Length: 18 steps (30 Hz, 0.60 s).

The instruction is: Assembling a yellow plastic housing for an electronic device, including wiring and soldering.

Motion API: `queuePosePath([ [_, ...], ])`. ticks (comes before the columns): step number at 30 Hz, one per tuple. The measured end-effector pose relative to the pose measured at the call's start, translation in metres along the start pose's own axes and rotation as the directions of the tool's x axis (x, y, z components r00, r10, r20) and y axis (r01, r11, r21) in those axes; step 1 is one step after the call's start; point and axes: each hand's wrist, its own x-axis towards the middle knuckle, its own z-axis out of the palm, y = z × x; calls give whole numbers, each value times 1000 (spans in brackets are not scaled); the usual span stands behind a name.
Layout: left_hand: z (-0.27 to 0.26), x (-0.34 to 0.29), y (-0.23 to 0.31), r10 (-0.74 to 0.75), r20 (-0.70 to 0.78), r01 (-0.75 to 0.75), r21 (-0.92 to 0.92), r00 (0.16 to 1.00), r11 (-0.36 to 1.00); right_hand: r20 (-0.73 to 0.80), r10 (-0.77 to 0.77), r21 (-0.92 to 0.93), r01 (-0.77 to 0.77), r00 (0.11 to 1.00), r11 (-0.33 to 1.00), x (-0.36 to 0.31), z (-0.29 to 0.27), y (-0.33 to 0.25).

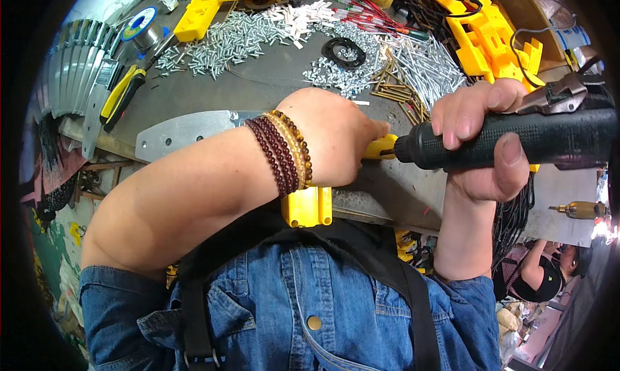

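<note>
My left hand [329, 135], with beaded bracelets at its wrist, is closed over a yellow plastic handle [307, 208] at the near edge of the bench. From under that arm a flat silver metal blade [184, 135] with holes reaches out to the left. Most of the handle and my left fingertips are hidden. In my right hand [481, 135] is a black electric screwdriver [555, 132], lying level and pointing left. Its nose touches or nearly touches the yellow part beside my left fingers; the tip is hard to make out.
Piles of silver screws [226, 44], brass-coloured screws [395, 90] and a black ring [344, 52] lie beyond my hands. Stacked blades [81, 67], yellow-black pliers [123, 96] and a wire spool [141, 30] sit left. Yellow handles [494, 38] are heaped right; another person [539, 271] is farther off.
</note>
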Motion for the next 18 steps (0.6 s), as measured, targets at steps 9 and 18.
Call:
queuePosePath([
  [9,3,-3,-6,20,-33,-22,-63,999,998,166,23,82,-37,986,996,9,-11,3],
  [18,6,1,-5,48,-67,-50,-22,997,999,93,0,17,-1,996,1000,24,-24,-6],
])
